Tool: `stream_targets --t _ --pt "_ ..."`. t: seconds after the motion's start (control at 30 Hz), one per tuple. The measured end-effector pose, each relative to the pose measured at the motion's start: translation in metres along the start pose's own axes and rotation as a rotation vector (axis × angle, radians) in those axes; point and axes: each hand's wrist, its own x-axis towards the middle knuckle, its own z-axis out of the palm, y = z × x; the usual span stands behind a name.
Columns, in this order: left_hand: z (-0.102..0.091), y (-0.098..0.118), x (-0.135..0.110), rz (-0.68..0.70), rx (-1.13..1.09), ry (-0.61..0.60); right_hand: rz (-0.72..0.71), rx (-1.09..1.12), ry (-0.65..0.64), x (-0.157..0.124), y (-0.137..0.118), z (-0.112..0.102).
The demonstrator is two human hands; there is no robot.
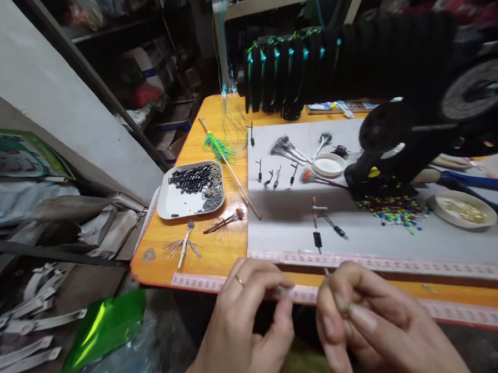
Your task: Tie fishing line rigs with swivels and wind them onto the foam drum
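Note:
My left hand (250, 320), with a ring on one finger, hovers over the table's front edge. Its fingers are curved, the thumb tip is slightly apart from the index finger, and I make out nothing between them. To its right, my right hand (367, 321) pinches a small greyish piece between thumb and fingers; the fingers hide most of it, so its kind is unclear. A thin dark tip sticks up by the index finger. Just beyond the hands, a small black cylinder with wire ends (317, 240) and another like it (337, 230) lie on the white board (280, 232).
A white tray (164, 201) of black tubes and small metal parts stands at left, near a wooden stick (242, 192) and wire bundles (226, 221). A black machine-like stand (384, 149) rises behind coloured beads (398, 211). A dish (443, 216) holds golden bits. Measuring tape (198, 282) runs along the edge.

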Motion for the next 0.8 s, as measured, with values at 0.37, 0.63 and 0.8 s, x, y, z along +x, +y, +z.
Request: stream_targets --t 0.37,0.63,0.8 --pt "0.039 0.033 0.033 -0.496 -1.257 -0.043 -0.072 -0.218 0.009 -0.020 0.001 -0.012" --pt "0.046 0.031 0.023 -0.539 -1.204 -0.053 -0.127 -0.265 0.041 -0.021 -0.004 -0.018" --pt "0.045 0.026 0.009 -0.367 -0.827 0.014 -0.042 -0.298 0.045 -0.022 0.003 -0.028"
